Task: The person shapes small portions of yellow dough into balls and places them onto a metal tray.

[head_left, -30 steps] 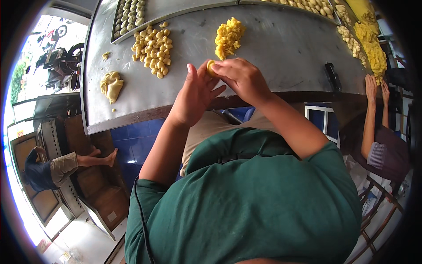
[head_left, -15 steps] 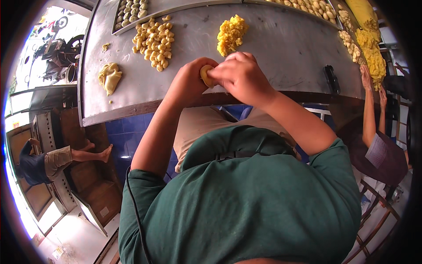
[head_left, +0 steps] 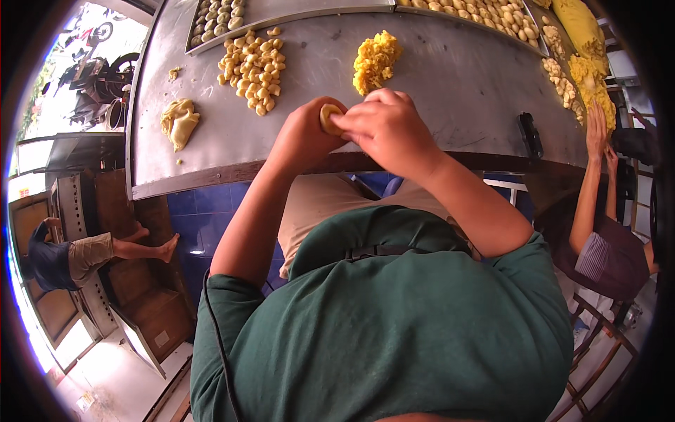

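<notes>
A small round of pale yellow dough [head_left: 329, 119] sits in my left hand [head_left: 304, 133], whose fingers curl around it above the table's near edge. My right hand [head_left: 395, 132] pinches the dough's right side with thumb and fingertips. Its fingers partly cover the piece, and whether there is filling inside cannot be seen. Just beyond my hands lies a crumbly heap of bright yellow filling [head_left: 376, 62]. A pile of small dough pieces [head_left: 252, 74] is spread out to the left of it. Further left rests a larger soft dough lump [head_left: 180, 125].
Metal trays of rounded balls, a left tray [head_left: 295, 19] and a right tray [head_left: 472, 27], line the far side. A black object [head_left: 530, 135] lies near the right edge. A co-worker's hands [head_left: 598, 137] touch a yellow mass [head_left: 589, 84] at far right.
My right fingers have shifted slightly on the dough, and its visible face is turned a little. The co-worker's hand has moved onto the yellow mass. The whole view has shifted slightly.
</notes>
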The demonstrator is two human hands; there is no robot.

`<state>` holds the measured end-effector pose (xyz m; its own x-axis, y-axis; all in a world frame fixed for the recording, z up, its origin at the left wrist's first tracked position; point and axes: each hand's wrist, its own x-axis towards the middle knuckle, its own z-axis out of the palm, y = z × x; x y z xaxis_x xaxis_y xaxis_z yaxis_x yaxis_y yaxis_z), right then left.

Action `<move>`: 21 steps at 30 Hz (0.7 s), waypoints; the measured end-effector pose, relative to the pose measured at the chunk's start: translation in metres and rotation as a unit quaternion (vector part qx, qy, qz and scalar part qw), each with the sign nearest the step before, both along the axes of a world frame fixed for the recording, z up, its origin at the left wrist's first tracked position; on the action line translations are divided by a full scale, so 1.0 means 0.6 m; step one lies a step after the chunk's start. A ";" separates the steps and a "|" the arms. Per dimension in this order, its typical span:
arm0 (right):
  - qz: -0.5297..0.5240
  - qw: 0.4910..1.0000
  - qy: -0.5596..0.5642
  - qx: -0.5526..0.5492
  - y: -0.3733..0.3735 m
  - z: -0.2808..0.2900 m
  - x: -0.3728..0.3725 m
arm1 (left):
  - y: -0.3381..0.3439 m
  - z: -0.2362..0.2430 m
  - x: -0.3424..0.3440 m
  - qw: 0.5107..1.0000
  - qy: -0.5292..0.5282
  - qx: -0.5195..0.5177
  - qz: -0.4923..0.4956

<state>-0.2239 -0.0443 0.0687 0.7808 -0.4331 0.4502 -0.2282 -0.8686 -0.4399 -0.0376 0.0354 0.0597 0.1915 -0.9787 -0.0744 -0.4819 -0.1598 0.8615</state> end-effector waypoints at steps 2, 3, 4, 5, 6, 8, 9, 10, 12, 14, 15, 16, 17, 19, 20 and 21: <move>0.017 0.997 0.010 -0.077 0.000 -0.007 0.006 | -0.001 0.010 -0.013 0.995 -0.077 -0.006 -0.062; 0.018 0.998 0.023 -0.064 -0.003 -0.008 0.010 | -0.001 0.010 -0.016 0.995 -0.076 -0.004 -0.063; 0.020 0.998 0.033 -0.052 -0.008 -0.003 0.015 | -0.002 0.011 -0.014 0.997 -0.066 -0.031 -0.030; 0.021 0.999 0.025 -0.020 -0.013 0.006 0.016 | -0.003 0.013 -0.013 0.997 -0.056 -0.057 0.003; 0.021 0.999 0.024 -0.021 -0.018 0.002 0.016 | -0.002 0.017 -0.015 0.997 -0.057 -0.058 0.003; 0.062 0.986 -0.048 0.150 -0.026 -0.008 0.012 | 0.000 0.024 -0.025 0.994 -0.085 -0.069 0.001; 0.063 0.986 -0.047 0.149 -0.020 -0.013 0.011 | -0.003 0.017 -0.025 0.995 -0.078 -0.064 0.006; 0.017 0.975 -0.093 0.200 -0.006 -0.013 0.012 | -0.006 0.003 -0.026 0.995 -0.077 -0.063 0.008; -0.028 0.958 -0.137 0.251 0.009 -0.004 0.014 | -0.008 -0.021 -0.026 0.987 0.135 -0.048 0.074; -0.067 0.965 -0.119 0.224 0.008 0.023 0.012 | -0.005 -0.004 -0.033 0.991 0.087 -0.085 0.064; -0.070 0.965 -0.117 0.225 0.003 0.021 0.011 | -0.003 0.005 -0.036 0.990 0.036 -0.124 0.055; -0.067 0.980 -0.066 0.175 -0.006 0.021 0.012 | -0.002 0.010 -0.035 0.990 0.037 -0.124 0.052; -0.063 0.990 -0.015 0.125 -0.015 0.020 0.013 | -0.001 0.014 -0.031 0.994 -0.037 -0.103 0.006; -0.015 0.985 -0.031 0.167 -0.035 0.017 0.015 | 0.002 0.022 -0.027 0.990 -0.110 -0.084 -0.040; 0.035 0.976 -0.046 0.208 -0.041 0.016 0.017 | 0.003 0.026 -0.025 0.995 -0.067 -0.062 -0.040; 0.037 0.976 -0.046 0.207 -0.037 0.013 0.019 | 0.004 0.029 -0.023 0.998 -0.023 -0.040 -0.040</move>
<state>-0.2128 -0.0666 0.0768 0.7812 -0.5372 0.3180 -0.1145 -0.6240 -0.7730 -0.0516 0.0377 0.0769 0.1133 -0.9935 0.0111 -0.5305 -0.0511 0.8461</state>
